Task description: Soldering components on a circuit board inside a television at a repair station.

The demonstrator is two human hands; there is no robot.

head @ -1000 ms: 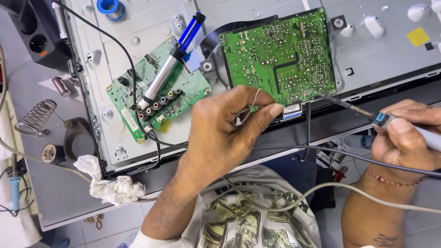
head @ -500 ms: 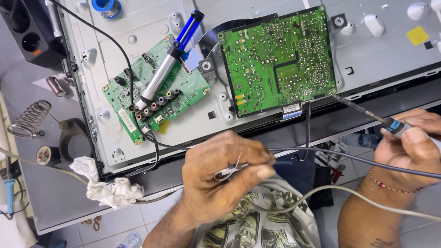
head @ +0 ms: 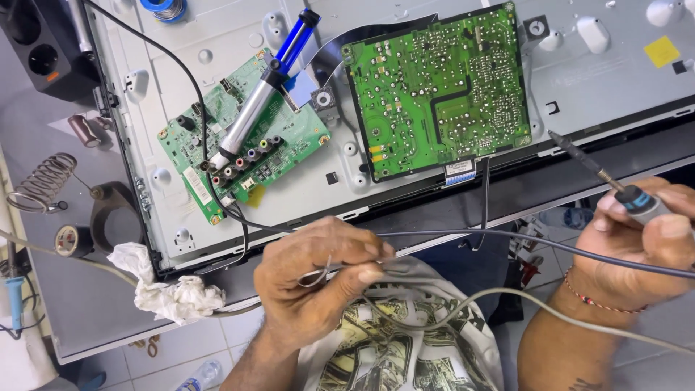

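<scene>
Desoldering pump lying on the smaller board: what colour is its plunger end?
Blue, on a silver barrel; the desoldering pump shows clearly in the head view.

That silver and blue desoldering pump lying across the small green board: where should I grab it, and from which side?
Judging by its pose, grip the silver and blue desoldering pump around its bare silver barrel at mid-length, coming straight down from above. It lies diagonally on the small green circuit board, with a black cable by its lower tip and the blue plunger jutting up-right.

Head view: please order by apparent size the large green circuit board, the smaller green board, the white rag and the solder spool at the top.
1. Large green circuit board
2. Smaller green board
3. White rag, nearer the camera, so unsure
4. Solder spool, partly cut off
</scene>
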